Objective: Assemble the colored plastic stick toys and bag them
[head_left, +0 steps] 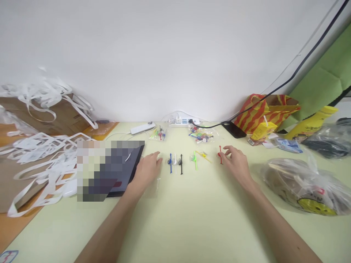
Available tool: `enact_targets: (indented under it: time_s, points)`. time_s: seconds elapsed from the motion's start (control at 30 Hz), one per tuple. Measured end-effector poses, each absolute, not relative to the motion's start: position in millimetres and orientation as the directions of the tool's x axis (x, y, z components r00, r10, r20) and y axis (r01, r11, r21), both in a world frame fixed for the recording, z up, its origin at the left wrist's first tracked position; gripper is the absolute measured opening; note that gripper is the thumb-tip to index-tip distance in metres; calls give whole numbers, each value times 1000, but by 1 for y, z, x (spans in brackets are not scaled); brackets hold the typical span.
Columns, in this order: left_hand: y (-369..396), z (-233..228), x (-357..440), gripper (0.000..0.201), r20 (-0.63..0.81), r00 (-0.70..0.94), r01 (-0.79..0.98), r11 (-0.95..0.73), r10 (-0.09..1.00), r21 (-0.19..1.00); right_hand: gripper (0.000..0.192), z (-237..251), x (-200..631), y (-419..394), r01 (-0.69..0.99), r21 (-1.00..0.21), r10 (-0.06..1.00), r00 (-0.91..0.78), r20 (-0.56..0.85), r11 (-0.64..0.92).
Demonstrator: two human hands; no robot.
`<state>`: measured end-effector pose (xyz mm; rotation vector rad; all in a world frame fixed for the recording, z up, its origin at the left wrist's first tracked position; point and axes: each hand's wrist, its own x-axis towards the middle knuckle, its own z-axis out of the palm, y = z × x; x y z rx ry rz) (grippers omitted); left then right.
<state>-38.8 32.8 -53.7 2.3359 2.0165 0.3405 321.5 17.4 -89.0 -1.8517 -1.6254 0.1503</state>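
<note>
My left hand (148, 168) rests palm down at the right edge of a dark tablet (131, 164), fingers stretched out and holding nothing. A clear plastic bag (153, 188) lies partly beneath it. Just right of its fingertips, a blue arrow-shaped plastic piece (170, 163), a white one (176, 163) and a black one (181, 164) lie side by side. Farther right are a bright green piece (195, 160) and a slanting yellow piece (204, 157). My right hand (235, 160) has its thumb and fingers on a red arrow-shaped plastic piece (221, 159), partly covering it.
Bagged colourful pieces (158, 133) and a second such bag (202, 134) lie before a power strip (183, 122). White straps (46, 153) cover the left side. A black phone (234, 129), yellow drink carton (262, 133), striped bag (255, 109) and plastic-wrapped bundle (304, 186) stand right.
</note>
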Motion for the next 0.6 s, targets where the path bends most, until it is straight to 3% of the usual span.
enact_targets:
  time_s: [0.3, 0.43, 0.6]
  points:
    - [39, -54, -49, 23, 198, 185, 956, -223, 963, 191, 33, -83, 314, 14, 803, -584, 905, 152, 396, 121]
    - [41, -45, -52, 22, 343, 228, 931, -307, 911, 198, 31, -76, 304, 8, 732, -654, 875, 173, 451, 192]
    - [36, -31, -54, 17, 393, 323, 803, -469, 861, 367, 26, -56, 280, -8, 551, -773, 865, 167, 472, 316]
